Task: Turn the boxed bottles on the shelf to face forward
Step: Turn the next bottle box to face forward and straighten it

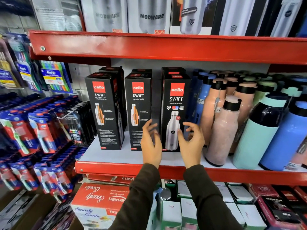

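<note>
Both hands up at the shelf (116,156) now, framing the right box (176,103), the one whose front shows the plain steel bottle. Left hand (152,143) sits just left of that box, fingers loosely spread, blurred, in front of the dark gap beside it. Right hand (191,143) hovers just right of the box, fingers curled and open. Neither looks clamped on anything; whether any fingertip touches the card, I cannot tell.

This box appears to face forward, square to the shelf lip. Left of it stands the middle box (137,110), and further left the left box (103,110); both show a panel with an orange cutaway bottle and small print, likely a side or back face, and the left one is angled so a second side shows. My read: those two want turning next.

To do it well, grip a box by its two narrow sides low down, lift it slightly instead of dragging, rotate until the steel-bottle panel faces out, then set it flush with the right box. Mind the loose pink bottles (221,130) just right of the right box; an elbow nudge could topple them.

Contents: all boxes are closed, so the bottles inside are hidden. More black boxes stand behind each front one
</note>
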The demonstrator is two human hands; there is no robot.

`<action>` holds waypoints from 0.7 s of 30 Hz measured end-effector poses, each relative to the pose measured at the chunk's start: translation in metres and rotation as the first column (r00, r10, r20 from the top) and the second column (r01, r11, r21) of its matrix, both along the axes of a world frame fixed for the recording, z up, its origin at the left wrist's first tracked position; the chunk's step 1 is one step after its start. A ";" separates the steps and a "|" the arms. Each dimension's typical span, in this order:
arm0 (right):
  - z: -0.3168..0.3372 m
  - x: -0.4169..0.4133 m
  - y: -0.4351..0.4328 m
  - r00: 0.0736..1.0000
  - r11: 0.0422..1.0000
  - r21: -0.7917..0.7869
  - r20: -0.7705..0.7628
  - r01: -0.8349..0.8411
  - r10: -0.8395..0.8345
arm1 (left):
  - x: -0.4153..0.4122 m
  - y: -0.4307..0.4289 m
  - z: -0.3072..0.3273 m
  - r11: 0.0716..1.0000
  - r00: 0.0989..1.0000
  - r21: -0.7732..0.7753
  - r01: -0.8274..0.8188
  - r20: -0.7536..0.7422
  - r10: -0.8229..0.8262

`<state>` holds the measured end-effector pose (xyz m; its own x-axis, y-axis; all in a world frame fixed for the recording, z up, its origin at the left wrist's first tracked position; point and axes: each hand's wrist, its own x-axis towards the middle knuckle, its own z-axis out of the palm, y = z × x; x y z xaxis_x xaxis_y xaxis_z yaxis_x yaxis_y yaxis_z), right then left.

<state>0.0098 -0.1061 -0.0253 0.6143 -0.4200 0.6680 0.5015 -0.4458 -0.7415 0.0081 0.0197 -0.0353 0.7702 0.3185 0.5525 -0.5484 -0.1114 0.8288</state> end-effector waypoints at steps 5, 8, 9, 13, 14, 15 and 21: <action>0.005 -0.006 0.043 0.985 0.984 -0.044 -0.010 -0.170 0.170 | -0.003 0.032 0.009 0.982 0.975 0.060 -0.179 0.141 0.169; -0.006 -0.003 0.068 0.934 0.944 -0.052 -0.169 -0.326 0.314 | 0.001 0.052 0.005 0.967 0.967 0.067 -0.244 0.093 0.237; -0.011 0.000 0.075 0.913 0.934 -0.039 -0.229 -0.355 0.338 | 0.003 0.059 0.003 0.979 0.980 0.064 -0.196 0.052 0.193; -0.020 0.011 0.096 0.833 0.917 -0.011 -0.423 -0.398 0.357 | 0.011 0.084 -0.007 0.995 0.975 -0.024 0.100 -0.196 -0.103; -0.021 0.013 0.100 0.820 0.916 -0.008 -0.447 -0.402 0.357 | 0.013 0.089 -0.008 0.986 0.952 -0.068 0.153 -0.257 -0.165; -0.022 0.014 0.104 0.817 0.916 -0.011 -0.456 -0.401 0.352 | 0.015 0.093 -0.009 0.973 0.928 -0.112 0.201 -0.297 -0.226; -0.027 0.012 0.115 0.850 0.932 0.010 -0.407 -0.361 0.334 | 0.018 0.112 -0.012 0.921 0.866 -0.180 0.347 -0.315 -0.388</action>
